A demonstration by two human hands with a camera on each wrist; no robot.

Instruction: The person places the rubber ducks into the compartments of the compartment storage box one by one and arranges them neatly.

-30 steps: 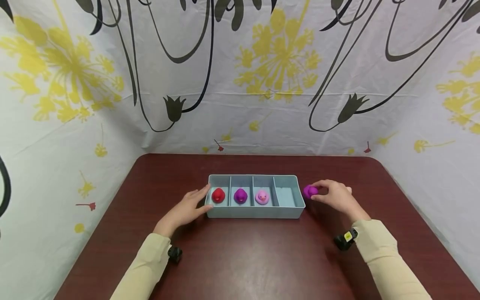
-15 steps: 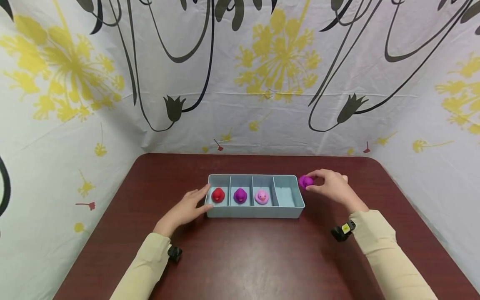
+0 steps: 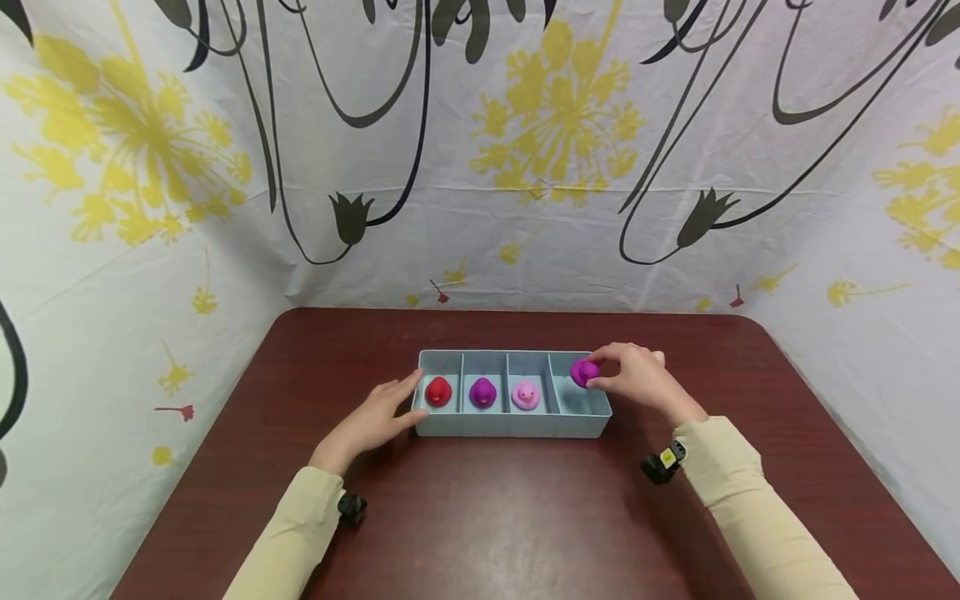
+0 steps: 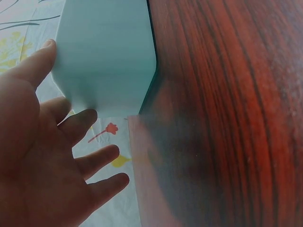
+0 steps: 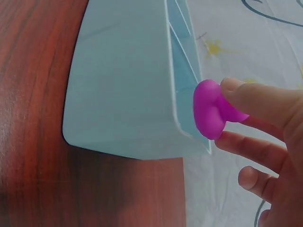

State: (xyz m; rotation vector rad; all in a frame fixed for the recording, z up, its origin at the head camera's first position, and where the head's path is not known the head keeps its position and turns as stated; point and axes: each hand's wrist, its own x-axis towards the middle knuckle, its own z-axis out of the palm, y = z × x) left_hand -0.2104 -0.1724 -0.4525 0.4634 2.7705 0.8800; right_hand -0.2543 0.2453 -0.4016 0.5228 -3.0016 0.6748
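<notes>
A light blue box point(image 3: 510, 426) with several compartments in a row sits on the table. My right hand point(image 3: 637, 379) pinches a purple rubber duck point(image 3: 584, 372) between thumb and fingers, over the rightmost compartment. In the right wrist view, the held purple duck point(image 5: 209, 109) is at the level of the box's rim. My left hand point(image 3: 372, 418) touches the box's left end with fingers spread. From left to right, the other compartments hold a red duck point(image 3: 438, 392), another purple duck point(image 3: 483, 393) and a pink duck point(image 3: 526, 395).
The dark red-brown table point(image 3: 495, 517) extends around the box on all sides. Behind it and at both sides hangs a white cloth point(image 3: 465, 225) with yellow and dark plant prints. A small black device is strapped at each wrist.
My right hand has carried the purple duck from beside the box's right end, up and then left, over the rightmost compartment. The left hand stays at the box's left end.
</notes>
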